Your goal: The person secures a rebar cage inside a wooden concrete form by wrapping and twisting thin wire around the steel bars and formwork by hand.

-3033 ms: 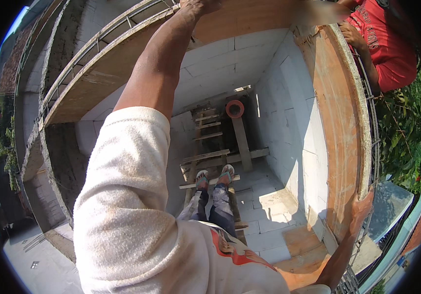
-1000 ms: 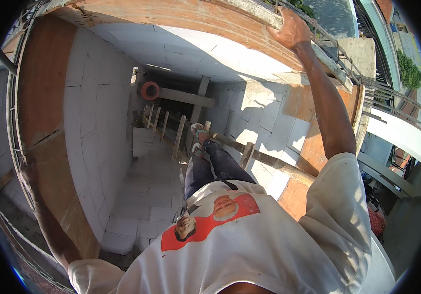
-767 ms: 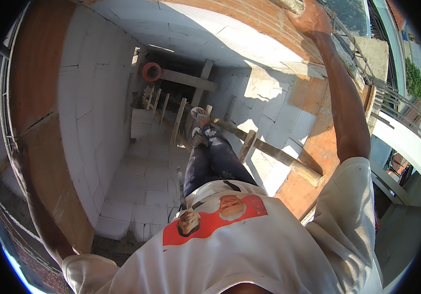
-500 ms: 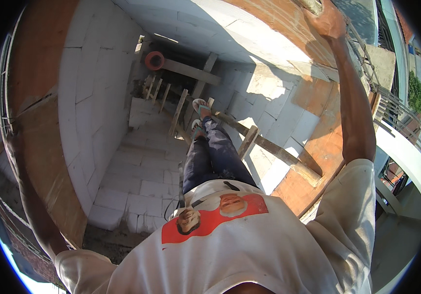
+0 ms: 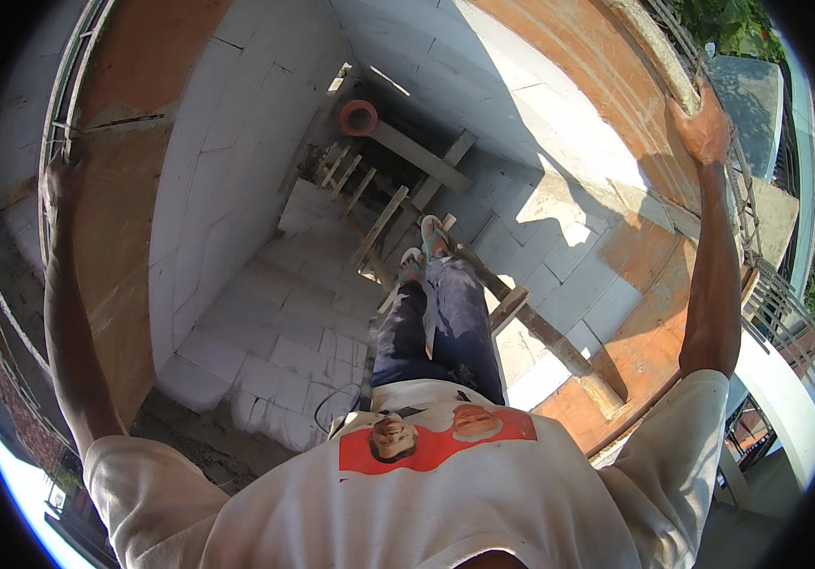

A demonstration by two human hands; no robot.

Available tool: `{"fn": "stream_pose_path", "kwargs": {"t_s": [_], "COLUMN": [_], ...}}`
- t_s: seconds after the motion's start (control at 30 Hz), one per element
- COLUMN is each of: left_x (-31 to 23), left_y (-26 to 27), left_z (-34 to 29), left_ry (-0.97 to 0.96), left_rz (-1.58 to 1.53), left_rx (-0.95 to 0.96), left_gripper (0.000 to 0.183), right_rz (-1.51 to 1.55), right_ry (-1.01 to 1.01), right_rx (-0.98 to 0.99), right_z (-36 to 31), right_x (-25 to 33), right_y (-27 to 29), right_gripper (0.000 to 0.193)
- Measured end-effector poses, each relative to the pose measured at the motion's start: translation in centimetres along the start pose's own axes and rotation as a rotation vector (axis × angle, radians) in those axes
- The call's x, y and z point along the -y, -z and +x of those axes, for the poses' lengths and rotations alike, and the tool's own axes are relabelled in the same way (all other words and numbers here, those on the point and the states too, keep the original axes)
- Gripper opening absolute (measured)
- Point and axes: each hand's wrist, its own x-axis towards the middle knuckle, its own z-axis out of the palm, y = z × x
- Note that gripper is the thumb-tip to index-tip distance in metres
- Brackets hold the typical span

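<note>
My left hand point(image 5: 64, 178) is in shade beside the left plywood panel point(image 5: 128, 71). Its fingers look closed round the thin steel bars point(image 5: 68, 114) running along the panel's outer side. On the right, my raised right hand point(image 5: 704, 125) grips the near end of a pale, rough pole point(image 5: 656, 45), which lies along the top of another plywood panel point(image 5: 559, 33). Below me, my sandalled feet point(image 5: 426, 248) stand on a wooden ladder point(image 5: 512, 305) that slopes down into a space walled with white blocks.
White block walls point(image 5: 227, 142) enclose the drop beneath me. Deep down are a red bucket point(image 5: 358, 118) and a grey beam point(image 5: 421, 156). A black cable point(image 5: 331, 398) loops near my waist. Reinforcing bars point(image 5: 744, 209) stick out past the right panel, with a white curved ledge point(image 5: 787, 398) beyond.
The view has turned clockwise and shifted, baring more of the pole ahead of my right hand. Both hands keep their places on the bars and pole; my feet stay on the ladder.
</note>
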Motion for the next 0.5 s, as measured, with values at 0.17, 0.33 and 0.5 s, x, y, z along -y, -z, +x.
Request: {"fn": "stream_pose_path", "kwargs": {"t_s": [0.17, 0.33, 0.5], "left_x": [-2.5, 0.7, -6.6], "left_y": [0.6, -0.5, 4.4], "left_z": [-0.7, -2.2, -3.7], "left_ry": [0.065, 0.069, 0.144], "left_rz": [0.018, -0.133, 0.029], "left_rx": [-0.031, -0.036, -0.088], "left_gripper": [0.056, 0.056, 0.056], "right_rz": [-0.003, 0.037, 0.010], "right_ry": [-0.072, -0.125, -0.190], "right_rx": [0.041, 0.051, 0.179], "right_z": [-0.3, 0.2, 0.5], "right_x": [1.2, 3.2, 2.8], "right_y": [0.9, 2.0, 2.8], "right_gripper": [0.078, 0.080, 0.089]}}
